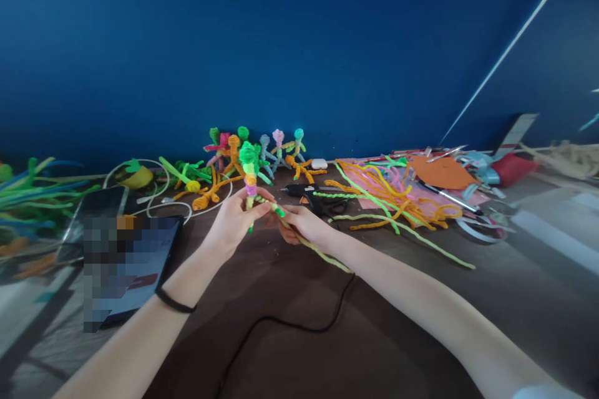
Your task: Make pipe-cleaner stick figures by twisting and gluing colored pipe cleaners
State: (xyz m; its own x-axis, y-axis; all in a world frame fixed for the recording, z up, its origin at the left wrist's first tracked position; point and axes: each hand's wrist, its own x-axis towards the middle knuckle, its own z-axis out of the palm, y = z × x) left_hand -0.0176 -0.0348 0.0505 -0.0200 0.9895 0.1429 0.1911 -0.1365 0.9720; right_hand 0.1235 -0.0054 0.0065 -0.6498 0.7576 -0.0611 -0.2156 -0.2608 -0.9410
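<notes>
My left hand (234, 218) is closed round the lower stem of an upright pipe-cleaner figure (249, 165) with a bright green head and orange and pink bands. My right hand (304, 224) pinches a pale yellow-green pipe cleaner (327, 257) close to the figure's stem; the strand trails down to the right over my wrist. Both hands meet above a dark brown table (290, 299). A black band sits on my left wrist.
Several finished pipe-cleaner figures (262, 153) stand by the blue wall. A black glue gun (306, 192) lies behind my hands, its cord (281, 324) looping forward. Loose orange and green pipe cleaners (393, 196) and orange paper (440, 171) lie right; a tablet (126, 268) left.
</notes>
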